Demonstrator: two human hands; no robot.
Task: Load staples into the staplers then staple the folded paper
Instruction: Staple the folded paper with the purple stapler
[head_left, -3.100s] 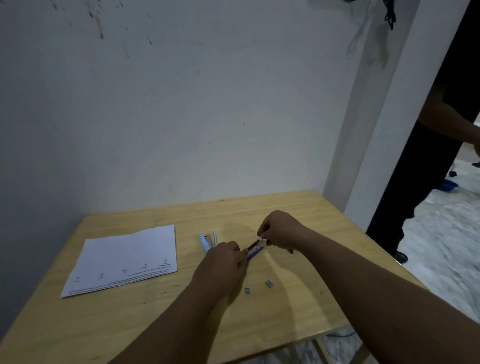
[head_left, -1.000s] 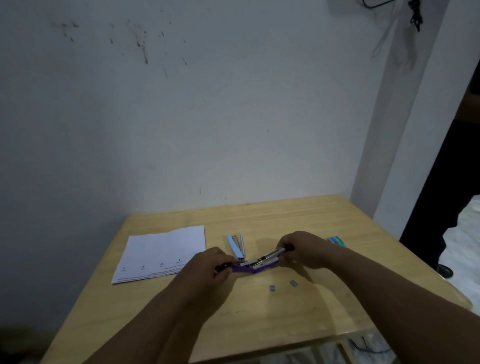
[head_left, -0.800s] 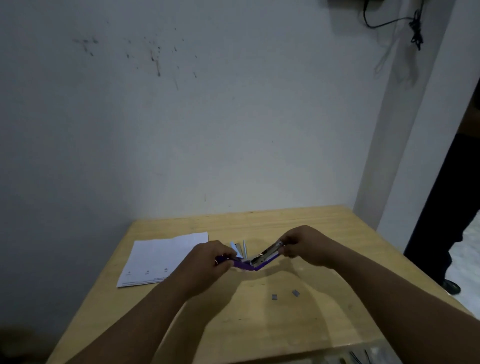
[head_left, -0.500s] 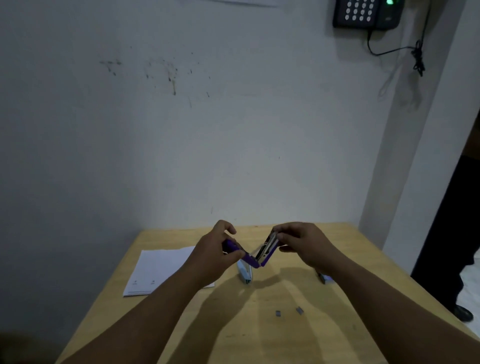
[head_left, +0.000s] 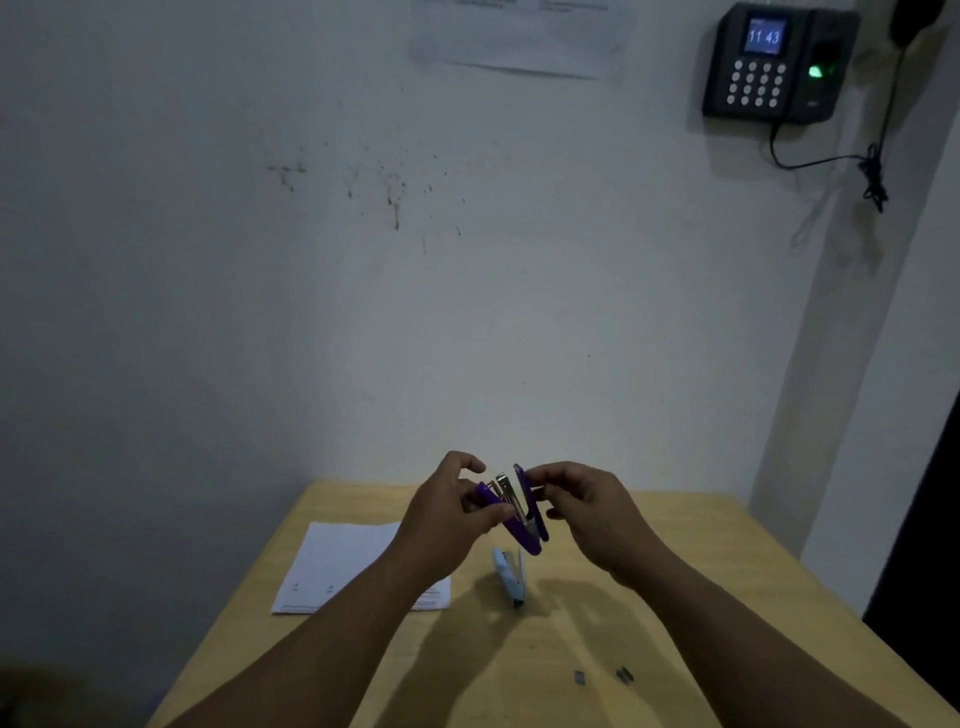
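Observation:
I hold a purple stapler (head_left: 525, 525) lifted above the wooden table (head_left: 701, 587), its two arms nearly folded together with the metal staple channel showing between them. My left hand (head_left: 452, 509) grips its left arm and my right hand (head_left: 582, 512) pinches its right arm. Below it a light blue stapler (head_left: 510, 577) lies on the table. The white folded paper (head_left: 343, 564) rests at the table's left, partly behind my left forearm. Two small staple strips (head_left: 602, 675) lie near the front right.
A white wall stands right behind the table. A black keypad device (head_left: 774, 62) with a cable hangs high on the right, beside a wall corner. A dark doorway edge shows at the far right.
Both hands have raised the purple stapler off the table and swung its spread arms towards each other, from almost flat to nearly closed. The view has tilted upward.

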